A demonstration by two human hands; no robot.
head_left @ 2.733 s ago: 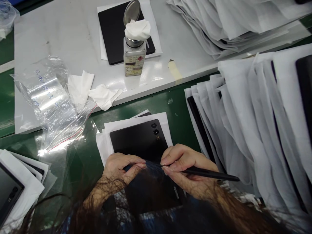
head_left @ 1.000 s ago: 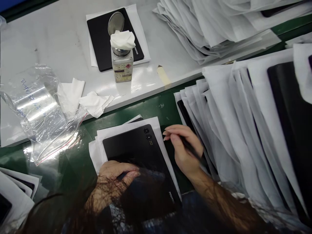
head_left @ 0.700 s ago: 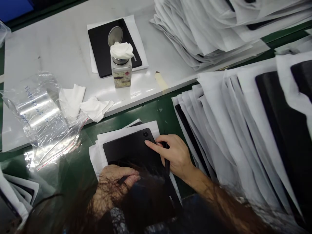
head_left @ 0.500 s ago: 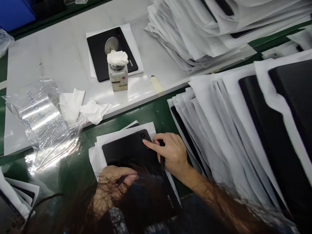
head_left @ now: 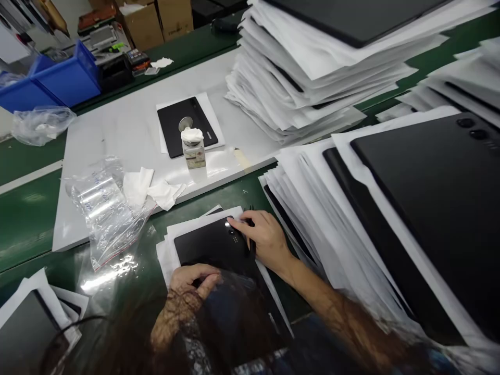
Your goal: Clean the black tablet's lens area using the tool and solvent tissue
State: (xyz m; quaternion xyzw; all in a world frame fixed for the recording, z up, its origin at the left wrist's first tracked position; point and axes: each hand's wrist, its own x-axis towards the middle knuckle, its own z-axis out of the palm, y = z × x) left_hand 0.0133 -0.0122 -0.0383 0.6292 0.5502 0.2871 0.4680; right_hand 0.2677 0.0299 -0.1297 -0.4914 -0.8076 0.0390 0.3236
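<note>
A black tablet back cover [head_left: 207,242] with a camera area at its top lies before me on white sheets [head_left: 167,260]. My right hand [head_left: 267,237] rests at the cover's upper right. One fingertip touches beside the shiny camera ring [head_left: 228,224], while the curled fingers grip a slim black tool [head_left: 252,245], mostly hidden by the hand. Over the cover's left side, my left hand [head_left: 189,286] is closed in a pinch; what it holds, if anything, I cannot make out. Loose hair hides part of that hand and the cover's lower part.
Covers interleaved with white sheets stand at right [head_left: 312,208] and lie piled behind [head_left: 289,99]. On the white board [head_left: 128,109] are a metal-topped bottle [head_left: 194,155], another tablet cover [head_left: 172,122], crumpled wipes [head_left: 166,194] and a clear plastic bag [head_left: 105,208]. Blue bins [head_left: 70,78] stand beyond.
My view has tilted up, bringing the bins and boxes into sight. My right fingertip has shifted slightly at the camera area, where the ring now shines. The left hand keeps its pinch.
</note>
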